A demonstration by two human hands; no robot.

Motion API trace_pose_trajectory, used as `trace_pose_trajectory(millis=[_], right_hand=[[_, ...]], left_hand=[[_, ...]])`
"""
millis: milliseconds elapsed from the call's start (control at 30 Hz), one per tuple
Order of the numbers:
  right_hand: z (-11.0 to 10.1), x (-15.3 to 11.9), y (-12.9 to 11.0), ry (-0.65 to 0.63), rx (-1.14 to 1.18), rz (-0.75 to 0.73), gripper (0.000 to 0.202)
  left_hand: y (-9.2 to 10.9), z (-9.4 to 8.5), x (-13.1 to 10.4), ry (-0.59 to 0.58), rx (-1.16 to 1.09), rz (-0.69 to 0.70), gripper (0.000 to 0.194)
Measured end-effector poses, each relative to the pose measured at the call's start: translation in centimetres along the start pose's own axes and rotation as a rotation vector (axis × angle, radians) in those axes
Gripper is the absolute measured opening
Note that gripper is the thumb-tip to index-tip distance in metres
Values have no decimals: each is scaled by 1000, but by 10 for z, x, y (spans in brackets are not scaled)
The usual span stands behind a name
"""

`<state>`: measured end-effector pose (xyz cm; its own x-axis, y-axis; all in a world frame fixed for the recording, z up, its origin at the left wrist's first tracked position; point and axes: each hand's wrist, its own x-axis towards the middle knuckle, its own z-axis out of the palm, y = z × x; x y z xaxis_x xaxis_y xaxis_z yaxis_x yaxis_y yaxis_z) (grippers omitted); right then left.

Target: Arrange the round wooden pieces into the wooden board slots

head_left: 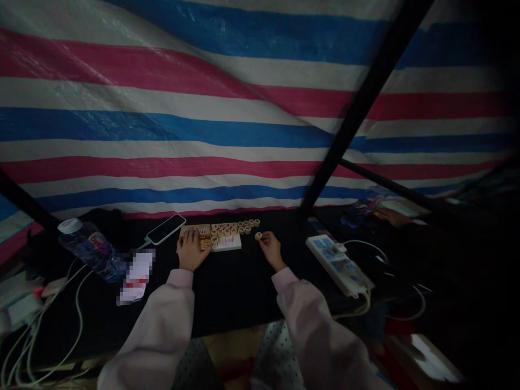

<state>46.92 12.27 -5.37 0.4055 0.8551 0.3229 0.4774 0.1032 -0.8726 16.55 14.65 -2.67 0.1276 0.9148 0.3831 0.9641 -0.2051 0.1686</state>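
Note:
A small box (232, 243) lies open on the black table, with round xiangqi pieces (227, 227) with red characters set in rows in its right half. My left hand (192, 250) rests with fingers spread over the left half and hides part of it. More xiangqi pieces (248, 223) stand in two short rows just right of the box. Farther right, my right hand (271, 248) pinches one xiangqi piece (258, 236) between thumb and fingertips, close to the tabletop. Its marking is too small to read.
A phone (166, 229) and a second, blurred-out phone (138, 276) lie on the left, near a tilted plastic bottle (91, 246). On the right is a white power strip (335, 264) with cables. A striped tarp (211, 124) and a dark pole (345, 141) stand behind.

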Motion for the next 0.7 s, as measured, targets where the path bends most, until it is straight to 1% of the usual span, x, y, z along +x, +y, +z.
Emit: trace_pose_trajectory(millis=[133,300,533,633,700], right_hand=[[9,15,-6,-56,-41,-2,32],[17,27,-7,-50,-73,-14,30],[20,31,-5,-54,-102,-2,25],[19,31,-10,-74,-110,-9,21],[16,32,-15,-104,-149,-13,25]], left_hand=[[-2,3,0,14,-7,1,77],[-2,3,1,30,-16,3,77],[-3,4,1,43,-23,-1,76],[-3,6,1,43,-24,-1,77],[-4,7,0,42,-26,0,77]])
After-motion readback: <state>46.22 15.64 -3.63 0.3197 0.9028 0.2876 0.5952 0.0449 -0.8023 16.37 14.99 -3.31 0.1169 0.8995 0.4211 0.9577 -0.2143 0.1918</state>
